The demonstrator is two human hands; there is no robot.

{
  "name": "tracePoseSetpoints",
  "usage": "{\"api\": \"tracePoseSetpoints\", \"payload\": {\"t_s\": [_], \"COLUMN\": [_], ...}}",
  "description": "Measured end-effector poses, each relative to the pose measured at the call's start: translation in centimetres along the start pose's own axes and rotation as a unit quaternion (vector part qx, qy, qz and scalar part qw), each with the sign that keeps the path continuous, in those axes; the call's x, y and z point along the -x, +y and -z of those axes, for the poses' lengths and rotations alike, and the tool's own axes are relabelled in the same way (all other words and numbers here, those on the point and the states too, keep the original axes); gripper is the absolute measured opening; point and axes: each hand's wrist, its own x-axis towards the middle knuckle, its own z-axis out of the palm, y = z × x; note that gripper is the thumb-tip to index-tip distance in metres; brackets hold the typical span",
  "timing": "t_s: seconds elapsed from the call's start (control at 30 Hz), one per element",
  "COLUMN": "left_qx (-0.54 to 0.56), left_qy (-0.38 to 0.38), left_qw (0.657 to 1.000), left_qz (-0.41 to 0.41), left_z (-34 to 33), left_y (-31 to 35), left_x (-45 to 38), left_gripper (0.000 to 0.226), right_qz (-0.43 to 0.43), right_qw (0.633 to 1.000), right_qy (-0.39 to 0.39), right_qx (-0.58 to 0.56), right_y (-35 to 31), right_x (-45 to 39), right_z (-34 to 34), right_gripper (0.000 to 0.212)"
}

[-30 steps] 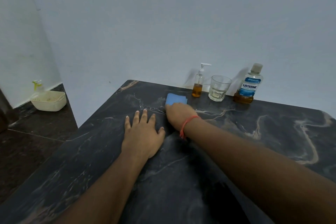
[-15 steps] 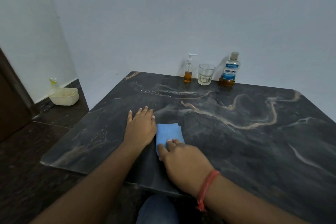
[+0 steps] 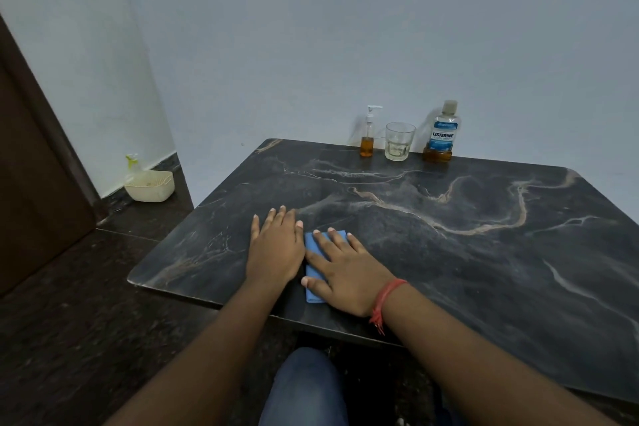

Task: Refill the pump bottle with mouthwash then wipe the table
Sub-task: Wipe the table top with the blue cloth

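Our right hand [image 3: 345, 273], fingers spread flat, presses the blue cloth [image 3: 315, 252] at lower centre of the marble surface [image 3: 484, 252]; our left hand [image 3: 275, 249] rests flat beside it. We should keep even pressure, overlapping strokes toward the pump bottle [image 3: 368, 135].

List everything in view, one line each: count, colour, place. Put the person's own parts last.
table: one, black marble with tan veins, against the wall
pump bottle: one, clear with amber liquid, table's far edge
glass: one, clear, between the two bottles
mouthwash bottle: one, clear with blue label, right of the glass
cloth: one, blue, near front edge under the right hand
basket: one, cream, on the floor at left
spray bottle: one, clear with green trigger, by the basket
door: one, brown, far left
left hand: flat on the table
right hand: flat on the cloth, red wrist thread
knee: blue jeans, below the table
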Motion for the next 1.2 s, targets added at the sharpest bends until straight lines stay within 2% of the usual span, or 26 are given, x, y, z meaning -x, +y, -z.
{"api": "tracePoseSetpoints", "payload": {"t_s": [0.1, 0.2, 0.37, 0.53, 0.7, 0.8, 0.87, 1.0, 1.13, 1.2], "left_qx": [0.0, -0.003, -0.01, -0.04, -0.094, -0.117, -0.113, -0.111, -0.095, -0.088], "left_qy": [0.002, 0.0, 0.005, 0.0, -0.029, -0.06, -0.073, -0.081, -0.089, -0.101], "left_qw": [1.0, 1.0, 1.0, 0.998, 0.993, 0.989, 0.988, 0.987, 0.99, 0.989], "left_qz": [0.003, 0.0, -0.011, -0.042, -0.062, -0.065, -0.07, -0.084, -0.058, -0.057], "left_z": [-0.1, -0.2, -0.4, -0.6, -0.5, -0.4, -0.6, -1.3, -1.3, -1.4], "left_y": [-0.2, -0.2, -0.2, -0.1, 0.0, 0.5, 1.2, 2.4, 2.4, 2.4], "left_x": [-0.1, -0.2, -0.2, -0.3, -0.3, -0.4, 0.1, 1.5, 1.7, 1.7], "left_gripper": [0.052, 0.052, 0.054, 0.06, 0.067, 0.069, 0.07, 0.073, 0.067, 0.066], "right_qz": [0.014, 0.019, -0.094, 0.013, -0.135, -0.057, -0.044, -0.177, -0.07, -0.095], "right_qw": [1.0, 1.0, 0.995, 0.999, 0.991, 0.998, 0.999, 0.984, 0.997, 0.995], "right_qy": [0.0, -0.005, 0.0, 0.014, 0.014, 0.016, 0.014, 0.022, 0.014, 0.017], "right_qx": [-0.016, -0.025, -0.025, -0.038, -0.016, -0.034, -0.023, 0.003, -0.024, -0.019], "right_y": [-0.2, 0.0, 3.1, 1.4, 5.0, 2.8, 3.5, 6.3, 3.3, 4.7], "right_x": [0.0, -0.2, -0.2, 3.8, 5.0, 6.3, 7.1, 7.1, 8.1, 8.4], "right_z": [0.0, 0.0, 1.6, -0.1, 1.2, 0.0, 0.0, 0.9, -0.3, 0.1], "right_gripper": [0.083, 0.079, 0.063, 0.069, 0.062, 0.071, 0.07, 0.064, 0.075, 0.071]}}
